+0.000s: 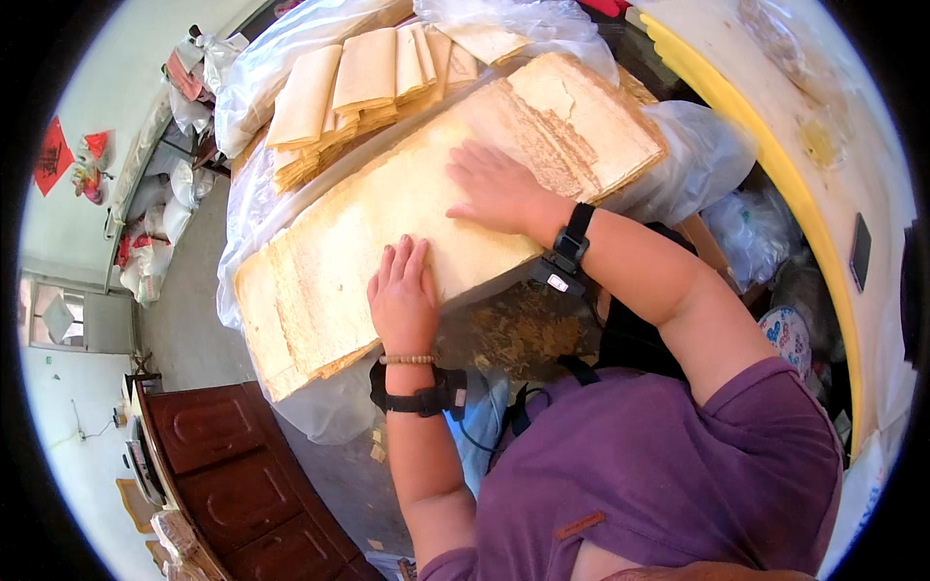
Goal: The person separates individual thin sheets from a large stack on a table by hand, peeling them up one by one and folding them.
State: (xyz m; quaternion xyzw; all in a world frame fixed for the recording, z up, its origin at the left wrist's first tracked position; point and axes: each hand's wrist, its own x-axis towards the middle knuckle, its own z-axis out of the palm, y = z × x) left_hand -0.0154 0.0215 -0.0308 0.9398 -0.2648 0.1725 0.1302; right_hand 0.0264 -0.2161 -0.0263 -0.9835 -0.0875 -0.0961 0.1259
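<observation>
A long stack of thin, pale yellow sheets (349, 218) with rough brown edges lies across the bench before me. My left hand (407, 290) rests palm down on its near edge, fingers together. Farther along the stack, my right hand (501, 185) is slightly blurred, flat over the top sheet with its fingers somewhat spread. Neither hand grips anything. Beyond the long stack are several folded bundles of similar sheets (367, 69) in overlapping piles. A torn, layered brown patch (556, 134) shows on the long stack's right part.
Clear plastic sheeting (247, 109) surrounds the stacks. A yellow-edged table (806, 189) with a phone (860, 250) on it curves along the right. Dark red wooden cabinets (218, 450) stand at lower left. Plastic bags (752, 232) lie under the right table, and scraps (538, 327) below the stack.
</observation>
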